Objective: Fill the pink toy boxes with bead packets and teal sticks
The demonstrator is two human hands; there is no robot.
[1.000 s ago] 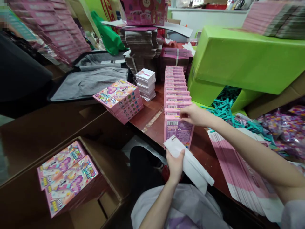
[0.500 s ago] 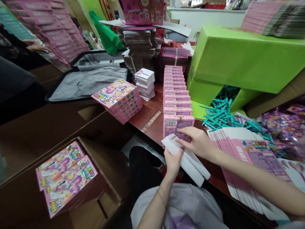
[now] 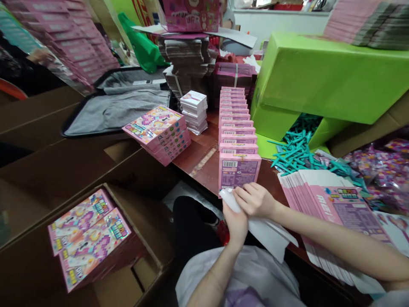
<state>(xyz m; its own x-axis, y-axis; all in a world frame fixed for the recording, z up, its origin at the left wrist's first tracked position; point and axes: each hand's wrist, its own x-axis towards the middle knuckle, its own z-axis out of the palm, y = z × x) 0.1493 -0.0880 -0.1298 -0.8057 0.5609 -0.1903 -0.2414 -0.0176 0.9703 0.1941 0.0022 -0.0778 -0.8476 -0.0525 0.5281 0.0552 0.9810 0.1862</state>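
At the near edge of a reddish-brown counter (image 3: 209,143), a worker's two bare hands meet over a white paper strip (image 3: 271,241) held above the lap of a pale grey shirt (image 3: 265,273). The left hand (image 3: 236,224) is closed around the strip near its upper end, while the long tail slants down to the right. The right hand (image 3: 255,200) bends its fingers narrowly over that same end, touching the paper; its fingertips are hidden, and whether they pinch anything cannot be told.

Just beyond the hands stands the front box (image 3: 241,168), upright with its barcode side facing the worker, its lower edge partly covered by the hands and paper. Behind it, a row of pink boxes (image 3: 236,117) runs straight back along the counter. To the left sit a small pile of white cards (image 3: 194,111) and, at the counter's edge, a stack of pink boxes (image 3: 156,128) lying flat, bright picture side up. Below, a cardboard box (image 3: 153,226) holds more boxes (image 3: 92,238), two tops showing side by side.

To the right of the row, a big lime-green box (image 3: 329,76) rises behind a heap of teal sticks (image 3: 297,149). Nearer, beside the right forearm, flattened pink cartons (image 3: 332,204) lie fanned in a pile, and clear bags (image 3: 383,164) with colorful contents crowd the far right.
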